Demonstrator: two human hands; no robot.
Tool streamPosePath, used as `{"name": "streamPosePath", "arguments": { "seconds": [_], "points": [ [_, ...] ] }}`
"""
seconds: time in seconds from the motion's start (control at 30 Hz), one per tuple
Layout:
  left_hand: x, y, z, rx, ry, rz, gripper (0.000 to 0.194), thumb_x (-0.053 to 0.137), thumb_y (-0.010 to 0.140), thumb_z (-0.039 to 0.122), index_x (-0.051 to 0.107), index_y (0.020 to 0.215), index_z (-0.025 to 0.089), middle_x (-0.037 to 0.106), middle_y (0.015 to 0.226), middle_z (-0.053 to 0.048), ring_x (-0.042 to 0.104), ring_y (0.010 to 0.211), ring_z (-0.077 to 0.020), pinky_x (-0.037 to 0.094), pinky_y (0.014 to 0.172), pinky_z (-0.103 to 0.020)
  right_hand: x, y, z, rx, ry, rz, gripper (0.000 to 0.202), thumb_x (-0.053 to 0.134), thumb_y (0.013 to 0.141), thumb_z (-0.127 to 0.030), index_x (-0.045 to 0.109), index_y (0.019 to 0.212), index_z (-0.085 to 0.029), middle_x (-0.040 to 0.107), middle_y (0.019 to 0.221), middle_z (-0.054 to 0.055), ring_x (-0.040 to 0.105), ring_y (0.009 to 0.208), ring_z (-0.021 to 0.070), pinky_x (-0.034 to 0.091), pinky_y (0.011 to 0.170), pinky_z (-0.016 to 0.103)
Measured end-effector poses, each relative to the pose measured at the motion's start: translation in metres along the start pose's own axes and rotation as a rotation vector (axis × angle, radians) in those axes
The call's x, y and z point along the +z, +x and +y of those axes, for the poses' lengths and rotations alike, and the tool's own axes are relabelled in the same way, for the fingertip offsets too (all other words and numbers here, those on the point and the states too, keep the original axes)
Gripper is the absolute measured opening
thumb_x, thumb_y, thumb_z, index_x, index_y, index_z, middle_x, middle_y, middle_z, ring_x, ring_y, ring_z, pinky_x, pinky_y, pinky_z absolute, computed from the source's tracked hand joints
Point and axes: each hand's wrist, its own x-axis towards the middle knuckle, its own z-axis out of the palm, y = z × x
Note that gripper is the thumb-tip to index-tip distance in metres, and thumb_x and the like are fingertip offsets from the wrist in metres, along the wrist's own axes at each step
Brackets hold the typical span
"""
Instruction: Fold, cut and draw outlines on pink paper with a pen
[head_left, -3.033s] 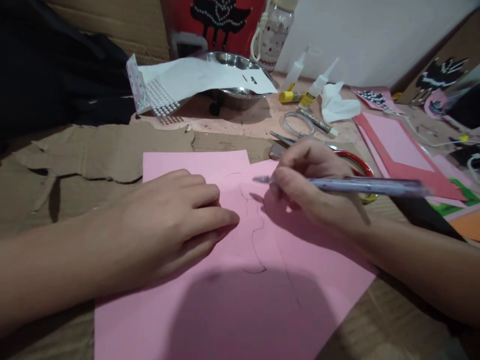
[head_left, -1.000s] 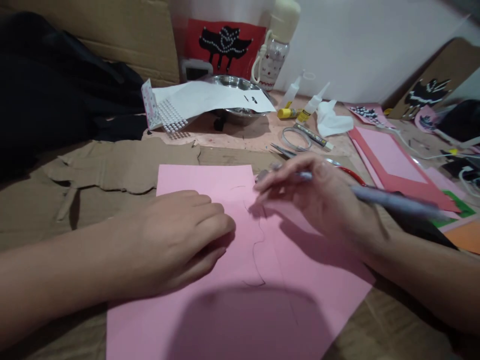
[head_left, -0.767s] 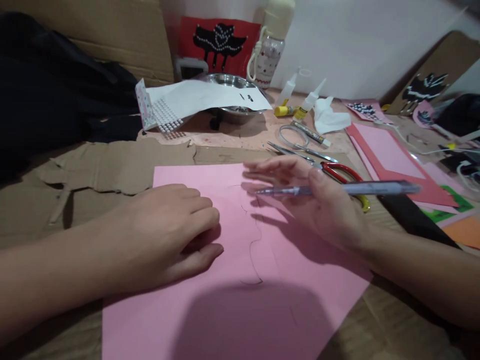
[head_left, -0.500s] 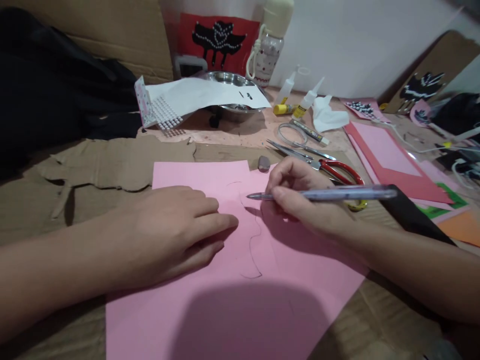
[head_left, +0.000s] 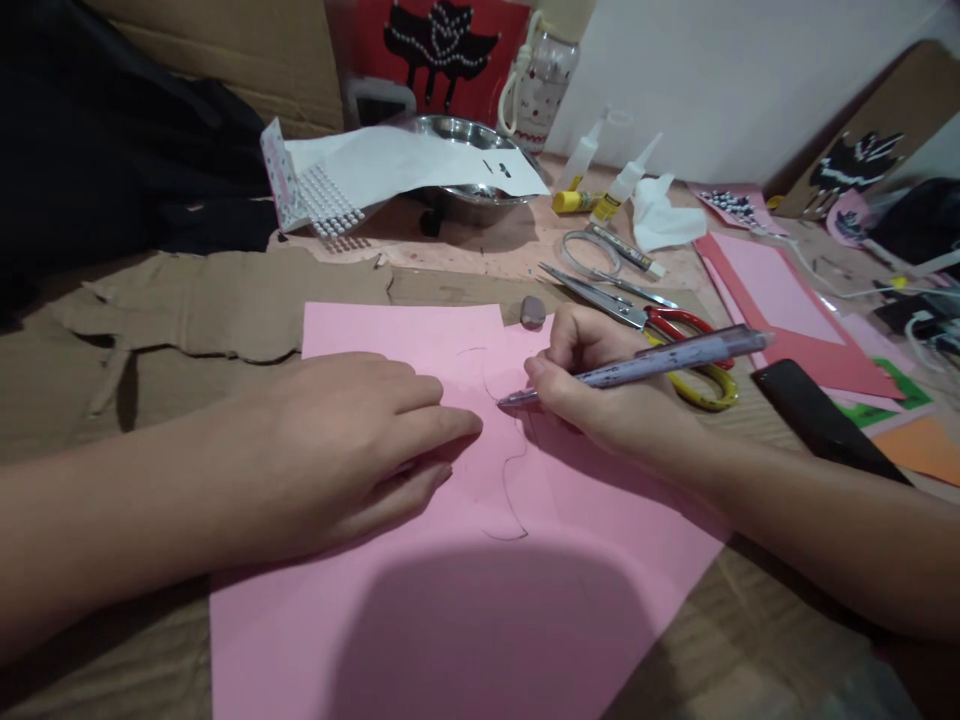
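Observation:
A sheet of pink paper lies before me, with a thin wavy pencil-like line running down its middle. My left hand rests flat on the paper's left part, fingers stretched towards the line. In my right hand a mechanical pencil is pinched between thumb and fingers, its tip on or very near the upper part of the line. Just beyond the paper's top edge sits a small grey eraser. Scissors with red and yellow handles lie behind my right hand.
Torn cardboard covers the work surface. Further back are a metal bowl, glue bottles, a tape ring and a pearl sticker sheet. Red and pink papers and a black phone-like object lie at right.
The pencil tip has moved down along the line, and the pencil now tilts more upward at its back end. The left hand stays on the paper; the view has shifted slightly.

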Motion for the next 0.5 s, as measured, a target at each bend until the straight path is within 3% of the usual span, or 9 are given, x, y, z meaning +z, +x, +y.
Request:
{"name": "streamPosePath", "arguments": {
  "seconds": [0.33,0.5],
  "points": [
    [0.0021,0.0009,-0.0008,0.011,0.016,0.010,0.030,0.048,0.107,0.028,0.077,0.114,0.023,0.075,0.085,-0.006,0.068,0.071,-0.0240,0.050,0.063,-0.037,0.0018,-0.0017,0.0011,-0.031,-0.073,0.049,0.033,0.074,0.090,-0.018,0.046,0.073,-0.025,0.054,0.054,-0.012,0.060,0.046,0.0074,0.044,0.042,0.018],
    [0.0004,0.0000,-0.0005,0.008,0.018,0.002,0.031,0.047,0.107,0.029,0.077,0.113,0.023,0.075,0.085,-0.006,0.068,0.070,-0.0232,0.050,0.062,-0.036,0.0014,-0.0034,0.0020,-0.029,-0.046,0.018,0.033,0.074,0.091,-0.021,0.047,0.073,-0.025,0.060,0.055,-0.011,0.064,0.048,0.0089,0.049,0.045,0.020]
  ]
}}
